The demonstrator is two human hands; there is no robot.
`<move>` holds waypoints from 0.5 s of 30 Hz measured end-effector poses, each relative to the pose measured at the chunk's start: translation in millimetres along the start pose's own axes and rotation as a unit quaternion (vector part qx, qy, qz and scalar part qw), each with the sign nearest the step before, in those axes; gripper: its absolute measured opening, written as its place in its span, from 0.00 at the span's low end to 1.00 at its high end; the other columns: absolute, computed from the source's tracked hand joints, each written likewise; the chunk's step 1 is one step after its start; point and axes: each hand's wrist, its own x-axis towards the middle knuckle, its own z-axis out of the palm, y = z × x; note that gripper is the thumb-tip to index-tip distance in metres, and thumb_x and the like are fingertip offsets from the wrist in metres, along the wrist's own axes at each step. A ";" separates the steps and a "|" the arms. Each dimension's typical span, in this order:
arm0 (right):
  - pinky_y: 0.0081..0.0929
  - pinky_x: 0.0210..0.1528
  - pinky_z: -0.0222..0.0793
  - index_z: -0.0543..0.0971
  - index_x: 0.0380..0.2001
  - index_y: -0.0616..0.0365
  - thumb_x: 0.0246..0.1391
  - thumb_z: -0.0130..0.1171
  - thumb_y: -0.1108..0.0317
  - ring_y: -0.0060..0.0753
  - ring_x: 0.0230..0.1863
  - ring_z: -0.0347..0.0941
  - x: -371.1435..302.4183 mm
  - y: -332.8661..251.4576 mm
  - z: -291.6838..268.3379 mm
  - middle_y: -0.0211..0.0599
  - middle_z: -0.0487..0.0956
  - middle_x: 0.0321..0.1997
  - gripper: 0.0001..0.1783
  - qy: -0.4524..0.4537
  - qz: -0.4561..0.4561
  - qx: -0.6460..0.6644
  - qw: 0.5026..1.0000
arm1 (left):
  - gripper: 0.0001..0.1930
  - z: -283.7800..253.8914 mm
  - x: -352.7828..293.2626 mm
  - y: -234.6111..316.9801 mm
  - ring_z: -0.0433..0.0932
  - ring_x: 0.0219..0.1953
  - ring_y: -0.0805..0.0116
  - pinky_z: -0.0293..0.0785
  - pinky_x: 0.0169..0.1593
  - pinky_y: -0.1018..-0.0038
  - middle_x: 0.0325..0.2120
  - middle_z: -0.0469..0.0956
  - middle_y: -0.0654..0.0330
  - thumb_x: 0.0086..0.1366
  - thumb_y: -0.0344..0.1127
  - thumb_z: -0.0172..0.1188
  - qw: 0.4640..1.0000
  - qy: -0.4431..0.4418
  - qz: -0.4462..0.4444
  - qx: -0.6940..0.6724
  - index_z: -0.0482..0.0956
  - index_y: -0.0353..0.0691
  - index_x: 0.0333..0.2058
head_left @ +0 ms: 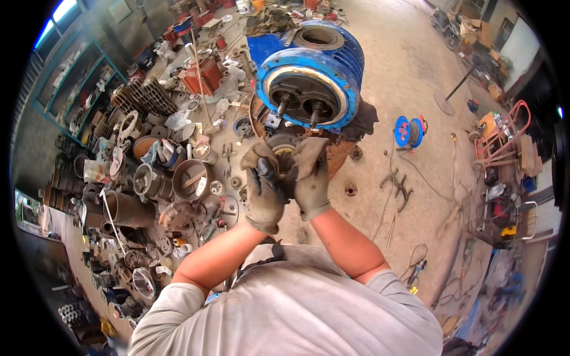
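Curling fingers (267, 170) round perhaps a metal ring (283, 142), left hand (264, 193) and right hand (312, 185) hover near a tub (187, 168) holding flat pieces (196, 180).

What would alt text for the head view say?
A gloved left hand and gloved right hand appear to hold a round part before a blue machine with two shafts. Metal parts crowd the left of the floor; a blue reel sits at right.
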 end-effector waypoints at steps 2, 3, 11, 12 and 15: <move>0.23 0.53 0.69 0.71 0.48 0.58 0.67 0.52 0.81 0.26 0.46 0.72 5.0 -15.9 -15.2 0.33 0.74 0.45 0.10 -0.113 -0.020 -0.013 0.993 | 0.20 -11.1 8.6 -7.3 0.72 0.50 0.65 0.69 0.58 0.72 0.49 0.73 0.55 0.85 0.33 0.39 0.996 -0.039 0.082 -0.004 0.66 0.26 0.65; 0.23 0.53 0.70 0.71 0.48 0.57 0.65 0.54 0.81 0.27 0.45 0.72 10.4 -22.1 -24.9 0.33 0.75 0.45 0.11 -0.170 -0.017 -0.010 0.985 | 0.19 -17.0 12.1 -7.4 0.72 0.50 0.65 0.69 0.58 0.71 0.49 0.74 0.54 0.84 0.32 0.40 0.988 -0.058 0.132 0.062 0.66 0.24 0.64; 0.37 0.46 0.75 0.75 0.46 0.63 0.64 0.54 0.75 0.51 0.36 0.78 31.6 -50.2 -36.6 0.51 0.79 0.34 0.09 -0.230 0.019 -0.297 0.927 | 0.07 -60.2 81.7 27.1 0.77 0.42 0.48 0.75 0.51 0.64 0.40 0.75 0.46 0.72 0.21 0.56 0.886 -0.414 0.185 0.100 0.70 0.30 0.46; 0.36 0.47 0.75 0.76 0.48 0.63 0.65 0.53 0.74 0.52 0.36 0.78 29.9 -45.0 -31.7 0.51 0.80 0.35 0.10 -0.195 -0.010 -0.292 0.936 | 0.09 -60.3 85.2 27.2 0.76 0.41 0.50 0.75 0.51 0.65 0.41 0.75 0.47 0.74 0.23 0.56 0.882 -0.421 0.186 0.106 0.71 0.29 0.49; 0.33 0.53 0.74 0.77 0.50 0.62 0.68 0.53 0.70 0.43 0.47 0.80 32.2 -26.4 -22.9 0.45 0.82 0.44 0.12 -0.174 0.058 -0.167 0.969 | 0.09 -58.8 68.5 -26.1 0.78 0.45 0.60 0.75 0.54 0.71 0.41 0.78 0.52 0.79 0.31 0.52 0.961 -0.271 -0.047 -0.041 0.74 0.30 0.50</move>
